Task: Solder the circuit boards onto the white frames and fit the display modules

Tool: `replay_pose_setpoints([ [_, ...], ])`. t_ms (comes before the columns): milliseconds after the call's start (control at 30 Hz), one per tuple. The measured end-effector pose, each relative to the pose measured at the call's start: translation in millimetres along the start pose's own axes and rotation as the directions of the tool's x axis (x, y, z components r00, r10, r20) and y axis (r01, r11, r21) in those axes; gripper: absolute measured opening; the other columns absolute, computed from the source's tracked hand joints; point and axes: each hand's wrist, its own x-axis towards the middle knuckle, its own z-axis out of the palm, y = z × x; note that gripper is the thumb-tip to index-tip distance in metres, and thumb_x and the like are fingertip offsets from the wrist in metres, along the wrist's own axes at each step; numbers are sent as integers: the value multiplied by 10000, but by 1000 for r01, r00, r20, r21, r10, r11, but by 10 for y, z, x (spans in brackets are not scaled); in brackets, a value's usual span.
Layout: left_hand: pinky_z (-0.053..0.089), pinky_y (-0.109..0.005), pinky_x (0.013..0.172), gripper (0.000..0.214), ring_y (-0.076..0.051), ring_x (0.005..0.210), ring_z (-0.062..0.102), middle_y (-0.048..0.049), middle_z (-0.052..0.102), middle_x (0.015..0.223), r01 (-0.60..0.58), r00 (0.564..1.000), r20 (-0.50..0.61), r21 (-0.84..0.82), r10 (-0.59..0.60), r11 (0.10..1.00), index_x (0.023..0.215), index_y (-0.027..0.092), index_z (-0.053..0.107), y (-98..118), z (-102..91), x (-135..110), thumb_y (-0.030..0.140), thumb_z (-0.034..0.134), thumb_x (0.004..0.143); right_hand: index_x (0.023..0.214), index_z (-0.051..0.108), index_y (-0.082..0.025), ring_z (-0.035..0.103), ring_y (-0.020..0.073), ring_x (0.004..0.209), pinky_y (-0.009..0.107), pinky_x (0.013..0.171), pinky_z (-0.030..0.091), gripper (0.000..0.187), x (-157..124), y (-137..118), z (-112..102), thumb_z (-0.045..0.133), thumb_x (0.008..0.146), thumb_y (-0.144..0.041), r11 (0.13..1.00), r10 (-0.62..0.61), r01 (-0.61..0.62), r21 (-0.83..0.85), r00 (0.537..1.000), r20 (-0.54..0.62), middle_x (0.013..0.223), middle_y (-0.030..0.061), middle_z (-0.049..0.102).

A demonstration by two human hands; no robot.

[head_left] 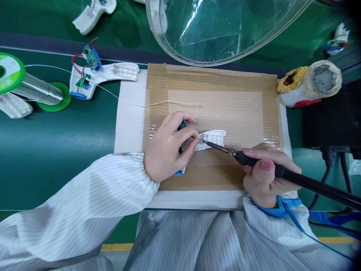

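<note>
On the cardboard in the middle lies a white plastic housing (214,137) with a green circuit board (182,125) in it, mostly covered by my left hand (172,145). The thumb and index finger of that hand are pinched together over the housing's narrow part; whatever is between the tips is too small to name. My right hand (266,171) grips a black soldering iron (242,157) like a pen. Its tip points left and meets the housing right beside my left fingertips.
A solder spool (42,88) stands at left, its wire (166,101) reaching over the cardboard (214,81). Another opened housing (104,75) with a board lies beyond it. A clear plastic tub (220,56) is at the back, a round tip-cleaner holder (324,81) and black box (324,120) at right.
</note>
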Motion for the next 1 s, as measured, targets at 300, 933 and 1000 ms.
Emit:
replay_pose_setpoints([
  [300,506,-425,951,106,-262,1074,607,-140,632,1150,-14,1000,-6,1,14,1000,902,152,700,4,6,10,142,614,964,1170,754,-314,691,143,591,311,530,550,253,62,27,108,591,1038,-457,1000,16,-12,20,972,-235,934,9,752],
  [933,487,-432,1059,104,-282,1248,597,-164,621,1314,-4,1000,8,9,4,1000,871,142,667,48,-47,50,78,620,937,1380,584,-276,736,203,1188,327,972,636,454,102,56,171,695,962,-138,983,-45,94,-158,956,290,1244,39,771],
  [1000,485,-425,1055,89,-275,1229,600,-171,623,1305,9,1000,-27,6,-8,1000,880,136,664,50,-9,41,75,625,930,1350,612,-286,757,195,1134,323,959,634,394,77,37,150,675,983,-156,989,-28,64,-130,964,265,1201,27,786],
])
